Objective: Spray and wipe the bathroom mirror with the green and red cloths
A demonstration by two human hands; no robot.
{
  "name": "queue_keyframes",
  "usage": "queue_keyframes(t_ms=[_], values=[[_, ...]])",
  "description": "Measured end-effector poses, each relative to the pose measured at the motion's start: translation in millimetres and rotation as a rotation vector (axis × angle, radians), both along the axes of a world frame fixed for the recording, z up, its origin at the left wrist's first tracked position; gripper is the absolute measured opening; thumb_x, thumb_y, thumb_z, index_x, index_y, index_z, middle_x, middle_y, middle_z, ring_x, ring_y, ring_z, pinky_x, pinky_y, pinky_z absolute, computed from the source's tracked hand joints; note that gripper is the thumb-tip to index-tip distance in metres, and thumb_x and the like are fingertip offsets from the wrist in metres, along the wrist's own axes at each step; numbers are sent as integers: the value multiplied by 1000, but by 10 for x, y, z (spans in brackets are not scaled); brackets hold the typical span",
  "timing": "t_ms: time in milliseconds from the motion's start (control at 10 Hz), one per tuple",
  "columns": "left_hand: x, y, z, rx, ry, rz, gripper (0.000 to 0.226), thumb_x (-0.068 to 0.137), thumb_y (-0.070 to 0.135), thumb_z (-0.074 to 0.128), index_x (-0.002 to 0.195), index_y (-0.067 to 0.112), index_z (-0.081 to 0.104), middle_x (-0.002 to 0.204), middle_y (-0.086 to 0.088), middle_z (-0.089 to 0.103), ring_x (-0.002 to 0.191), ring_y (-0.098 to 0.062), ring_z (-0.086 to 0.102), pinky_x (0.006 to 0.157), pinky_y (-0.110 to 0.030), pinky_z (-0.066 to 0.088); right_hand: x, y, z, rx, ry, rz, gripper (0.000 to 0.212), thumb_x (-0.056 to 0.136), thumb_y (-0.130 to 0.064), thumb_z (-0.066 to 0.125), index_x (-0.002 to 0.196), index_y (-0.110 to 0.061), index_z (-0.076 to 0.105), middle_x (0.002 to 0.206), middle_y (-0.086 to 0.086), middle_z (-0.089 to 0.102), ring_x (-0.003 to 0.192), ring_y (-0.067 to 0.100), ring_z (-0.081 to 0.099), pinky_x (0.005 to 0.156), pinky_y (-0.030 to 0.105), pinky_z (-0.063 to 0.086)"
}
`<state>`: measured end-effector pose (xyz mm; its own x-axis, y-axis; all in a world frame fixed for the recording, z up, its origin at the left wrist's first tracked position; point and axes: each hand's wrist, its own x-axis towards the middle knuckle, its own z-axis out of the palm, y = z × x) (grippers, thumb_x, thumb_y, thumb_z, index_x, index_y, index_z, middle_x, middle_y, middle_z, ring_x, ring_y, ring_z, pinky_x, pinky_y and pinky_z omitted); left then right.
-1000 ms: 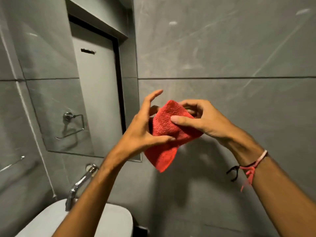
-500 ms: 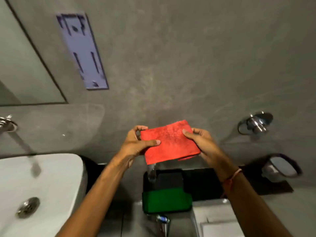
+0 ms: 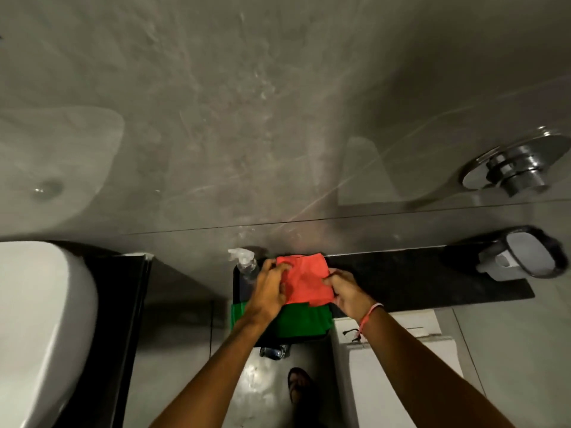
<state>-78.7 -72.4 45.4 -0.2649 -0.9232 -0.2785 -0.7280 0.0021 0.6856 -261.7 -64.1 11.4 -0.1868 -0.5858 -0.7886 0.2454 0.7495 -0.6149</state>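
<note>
Two bare hands press a folded red microfibre cloth (image 3: 306,281) down on a black stone ledge (image 3: 417,279) against the grey tiled wall (image 3: 247,118). Fingers of the left hand (image 3: 267,288) pinch its left edge; fingers of the right hand (image 3: 347,293) pinch its right edge. A folded green cloth (image 3: 304,322) lies just in front, touching it. A clear plastic spray bottle (image 3: 245,264) stands beside the left hand.

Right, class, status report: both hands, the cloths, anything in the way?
Left hand and right hand gripping folded red cloth on black ledge. Folded green cloth underneath. Clear spray bottle touching left.
</note>
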Motion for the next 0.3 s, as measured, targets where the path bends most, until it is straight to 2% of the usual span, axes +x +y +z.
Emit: queue_keyframes(t_ms=[100, 200, 300], values=[[-3, -52, -95, 119, -122, -151, 55, 95, 2, 49, 148, 14, 47, 160, -13, 32, 136, -33, 50, 122, -29, 31, -6, -27, -130, -28, 248, 112, 41, 95, 17, 43, 133, 15, 59, 104, 17, 65, 85, 27, 60, 75, 31, 49], [73, 13, -74, 158, -275, -264, 65, 99, 9, 47, 159, 15, 23, 171, -14, -7, 149, -40, 33, 126, -35, 27, -4, 36, 56, -80, 567, 393, 49, 92, 4, 56, 141, 1, 57, 131, 21, 67, 123, 35, 64, 106, 39, 50], [85, 77, 139, 5, -282, -290, 66, 101, 11, 47, 160, 18, 19, 172, -6, -3, 137, -38, 48, 115, -43, 43, 18, 159, 285, -257, 990, 755, 61, 93, -14, 60, 152, -13, 45, 150, 14, 54, 136, 34, 55, 114, 42, 46]])
